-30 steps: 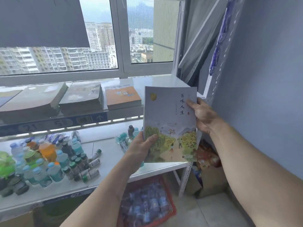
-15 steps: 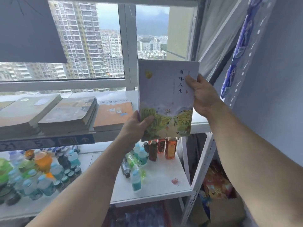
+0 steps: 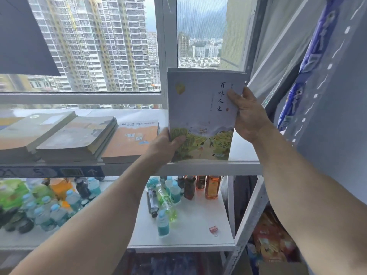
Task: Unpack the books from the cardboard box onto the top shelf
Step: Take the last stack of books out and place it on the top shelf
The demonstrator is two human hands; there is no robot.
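Note:
I hold a pale lilac book (image 3: 200,114) with a yellow field painting on its cover upright over the right end of the white top shelf (image 3: 244,149). My left hand (image 3: 164,147) grips its lower left corner. My right hand (image 3: 248,114) grips its right edge. To the left an orange book (image 3: 131,141) lies flat on the same shelf, then a stack of thick books (image 3: 79,135) and another thick book (image 3: 29,132) further left. A corner of the cardboard box (image 3: 284,268) shows at the bottom right.
The shelf below (image 3: 194,225) carries many drink bottles (image 3: 49,203), some standing (image 3: 212,187), some lying (image 3: 166,203), plus a pink clip (image 3: 213,229). A window (image 3: 99,46) is behind the shelf. A grey wall (image 3: 337,96) and white shelf post (image 3: 250,215) stand at the right.
Both hands have raised the book from below shelf height to the top shelf's level, and it now stands nearer the shelf's right end. My view has tilted upward.

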